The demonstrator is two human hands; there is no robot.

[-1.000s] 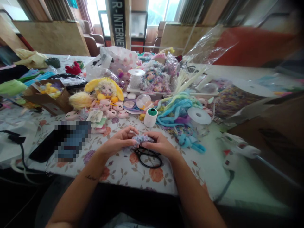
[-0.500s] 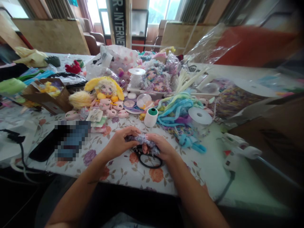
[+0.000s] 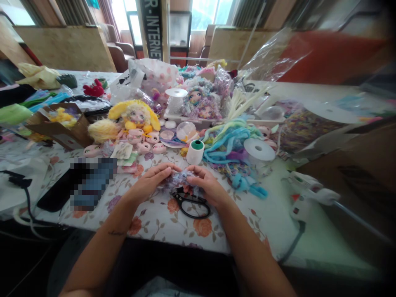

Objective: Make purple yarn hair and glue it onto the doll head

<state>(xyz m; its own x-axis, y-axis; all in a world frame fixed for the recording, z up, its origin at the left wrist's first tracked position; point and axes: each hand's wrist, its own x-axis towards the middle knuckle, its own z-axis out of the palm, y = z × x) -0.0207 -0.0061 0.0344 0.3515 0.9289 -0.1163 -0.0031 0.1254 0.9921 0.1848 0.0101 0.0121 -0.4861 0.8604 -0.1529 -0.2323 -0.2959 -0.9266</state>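
The yarn [image 3: 177, 180], a lavender tuft, sits between the two hands at the near middle of the counter [image 3: 280, 220], above the scissors [image 3: 182, 202]. Its long axis runs left to right, across the person's front; the right end droops toward the person. The left grip [image 3: 154, 178] grasps the left part; the right grip [image 3: 204, 183] grasps the right part, thumb on the near side. The scissors' handle loops point toward the person; the yarn covers the blades.

Surface: a floral cloth [image 3: 148, 225] covers the central area. The thread cone [image 3: 194, 156] stands upright beyond the hands; the spool [image 3: 259, 149] lies to its right.

Room: wooden panels [image 3: 62, 47], an armchair [image 3: 122, 50], a lettered pillar [image 3: 153, 33] and bright windows [image 3: 210, 14] stand beyond the counter.
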